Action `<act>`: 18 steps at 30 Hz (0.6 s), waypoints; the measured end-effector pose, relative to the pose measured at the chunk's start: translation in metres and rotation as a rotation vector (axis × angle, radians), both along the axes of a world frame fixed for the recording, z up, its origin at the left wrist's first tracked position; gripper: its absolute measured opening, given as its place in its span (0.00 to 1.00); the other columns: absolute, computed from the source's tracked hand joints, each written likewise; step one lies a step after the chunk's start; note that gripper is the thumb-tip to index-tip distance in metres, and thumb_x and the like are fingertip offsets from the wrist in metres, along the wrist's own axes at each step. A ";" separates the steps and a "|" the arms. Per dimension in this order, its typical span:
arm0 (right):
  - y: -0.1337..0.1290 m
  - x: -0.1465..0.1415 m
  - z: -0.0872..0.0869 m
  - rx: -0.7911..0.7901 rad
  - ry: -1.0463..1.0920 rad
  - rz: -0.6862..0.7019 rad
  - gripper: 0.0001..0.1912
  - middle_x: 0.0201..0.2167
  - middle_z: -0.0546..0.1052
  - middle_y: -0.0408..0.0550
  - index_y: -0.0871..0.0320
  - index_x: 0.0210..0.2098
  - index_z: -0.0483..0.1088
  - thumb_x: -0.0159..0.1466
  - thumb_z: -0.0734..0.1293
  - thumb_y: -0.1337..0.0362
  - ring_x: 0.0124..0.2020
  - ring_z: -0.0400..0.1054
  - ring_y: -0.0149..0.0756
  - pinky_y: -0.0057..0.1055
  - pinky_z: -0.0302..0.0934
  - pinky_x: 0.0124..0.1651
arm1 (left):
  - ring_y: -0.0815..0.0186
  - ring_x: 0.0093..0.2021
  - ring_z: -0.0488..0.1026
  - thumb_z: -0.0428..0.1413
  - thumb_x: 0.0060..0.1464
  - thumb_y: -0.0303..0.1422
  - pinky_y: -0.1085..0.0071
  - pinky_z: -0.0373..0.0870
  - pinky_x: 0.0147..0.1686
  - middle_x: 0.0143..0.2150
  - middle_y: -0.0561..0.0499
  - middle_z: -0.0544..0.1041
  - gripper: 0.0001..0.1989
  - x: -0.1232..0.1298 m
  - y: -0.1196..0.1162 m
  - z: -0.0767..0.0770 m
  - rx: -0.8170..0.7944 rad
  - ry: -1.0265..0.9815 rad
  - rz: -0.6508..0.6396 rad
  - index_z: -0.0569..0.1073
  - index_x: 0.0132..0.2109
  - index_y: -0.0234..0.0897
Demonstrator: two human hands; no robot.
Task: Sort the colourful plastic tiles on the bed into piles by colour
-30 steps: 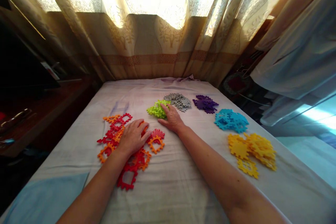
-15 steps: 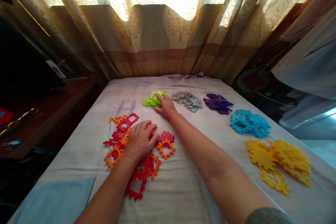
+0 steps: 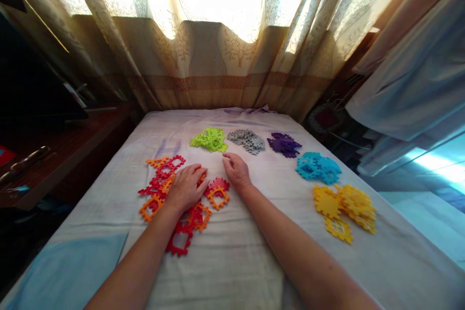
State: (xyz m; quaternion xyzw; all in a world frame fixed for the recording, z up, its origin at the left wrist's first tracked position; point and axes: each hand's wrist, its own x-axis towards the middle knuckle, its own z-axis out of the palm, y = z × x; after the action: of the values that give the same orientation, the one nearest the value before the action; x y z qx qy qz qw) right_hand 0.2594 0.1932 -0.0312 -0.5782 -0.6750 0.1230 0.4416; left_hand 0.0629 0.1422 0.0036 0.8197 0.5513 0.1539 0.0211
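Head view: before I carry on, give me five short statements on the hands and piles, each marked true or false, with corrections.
1. The left hand is over the red and orange pieces. True.
2. The gray pile sits between the lime-green pile and the purple pile. True.
3. The right hand is gripping the gray pile. False: it is on the near side of that pile, with no piece visible in it.
4. The blue pile lies between the purple and yellow piles. True.
5. The yellow pile lies left of the left hand. False: it lies to the right of both hands.
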 end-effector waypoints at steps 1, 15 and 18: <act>-0.015 0.001 0.001 -0.023 -0.011 0.043 0.14 0.45 0.80 0.51 0.55 0.46 0.76 0.65 0.61 0.65 0.49 0.72 0.38 0.36 0.64 0.56 | 0.53 0.60 0.69 0.49 0.62 0.41 0.52 0.64 0.61 0.60 0.43 0.73 0.20 0.001 0.000 0.000 -0.006 0.008 0.000 0.74 0.56 0.42; -0.122 0.015 0.011 -0.110 -0.030 0.043 0.16 0.44 0.81 0.50 0.56 0.46 0.78 0.64 0.61 0.68 0.47 0.73 0.39 0.36 0.65 0.55 | 0.56 0.65 0.65 0.41 0.64 0.42 0.52 0.57 0.67 0.63 0.43 0.72 0.25 -0.031 -0.048 -0.001 0.066 -0.120 0.004 0.73 0.58 0.37; -0.132 0.016 0.011 -0.119 -0.054 0.008 0.16 0.44 0.81 0.50 0.55 0.45 0.78 0.63 0.62 0.68 0.47 0.73 0.39 0.36 0.65 0.54 | 0.50 0.66 0.62 0.46 0.63 0.44 0.44 0.55 0.66 0.65 0.41 0.69 0.24 -0.034 -0.089 -0.016 0.172 -0.135 0.223 0.71 0.59 0.39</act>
State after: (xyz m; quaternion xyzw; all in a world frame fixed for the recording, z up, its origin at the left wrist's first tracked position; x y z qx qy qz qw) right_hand 0.2755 0.0614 -0.0201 -0.6037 -0.6806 0.1491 0.3874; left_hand 0.0285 0.0536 -0.0126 0.7401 0.6209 0.2569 -0.0294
